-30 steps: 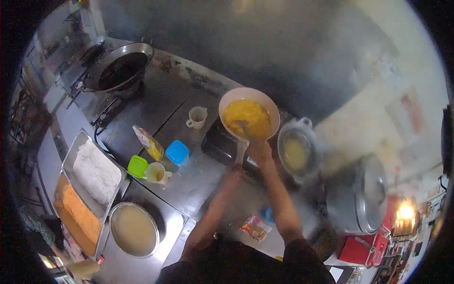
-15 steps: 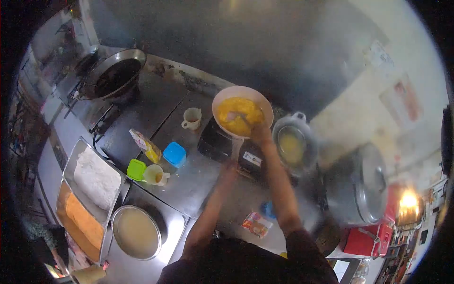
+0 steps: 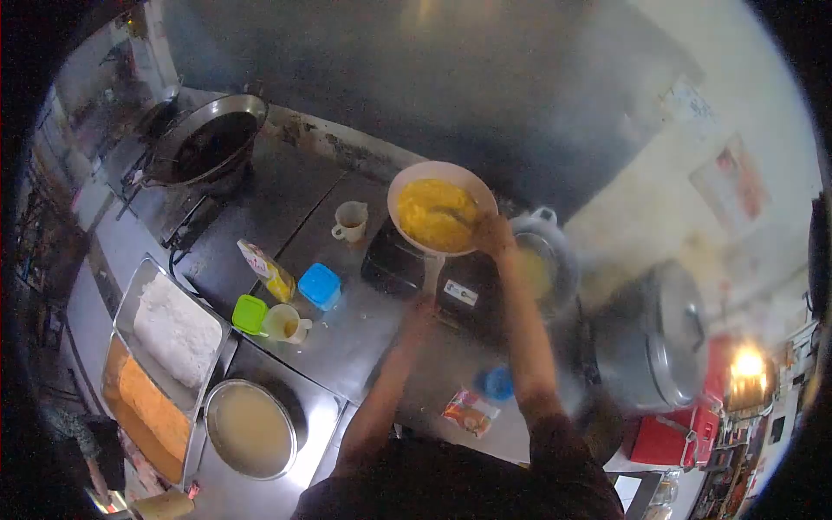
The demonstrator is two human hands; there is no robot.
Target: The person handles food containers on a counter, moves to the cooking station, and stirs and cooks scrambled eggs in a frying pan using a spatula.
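One left hand [image 3: 422,310] is gripping the handle [image 3: 433,274], likely steadying a front-heavy pan [image 3: 481,192] beyond; right hand [image 3: 494,235] is holding a utensil [image 3: 452,213].

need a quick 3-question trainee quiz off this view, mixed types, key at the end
1. Which hand is at the handle of the pan?
2. True or false: the green lid is nearer the picture's left edge than the blue lid.
3. Fill in the colour: the food in the pan is ____.

Key:
1. The left hand
2. True
3. Yellow
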